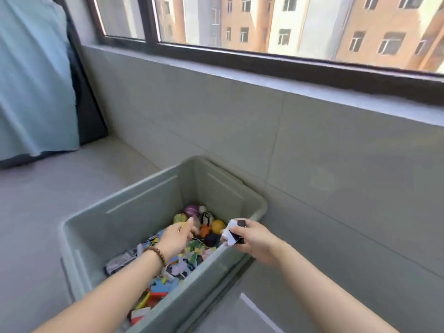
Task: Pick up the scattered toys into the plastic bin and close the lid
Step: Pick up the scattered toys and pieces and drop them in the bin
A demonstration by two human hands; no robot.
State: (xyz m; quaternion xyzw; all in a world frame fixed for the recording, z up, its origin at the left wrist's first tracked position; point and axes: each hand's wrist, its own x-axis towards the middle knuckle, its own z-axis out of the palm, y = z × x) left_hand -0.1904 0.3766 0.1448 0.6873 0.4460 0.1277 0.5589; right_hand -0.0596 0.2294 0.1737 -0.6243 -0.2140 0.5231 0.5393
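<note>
Toys (185,263) fill the lower centre of the frame, heaped inside the lidless plastic bin (144,195), with balls (217,225) at its far end. My right hand (252,236) sits over the bin's right rim, fingers curled round a white-and-dark toy (231,233). My left hand (175,239) hovers above the heap; I cannot tell whether its fingers pinch anything.

Grey floor (36,212), green plastic bin (144,203) standing on it

Daylight is coming through a dark-framed window (264,59) facing orange apartment blocks (374,22). A grey-green tiled wall (240,131) is running beneath it to the grey floor (36,212); pale-blue fabric (31,80) is hanging at the left.
</note>
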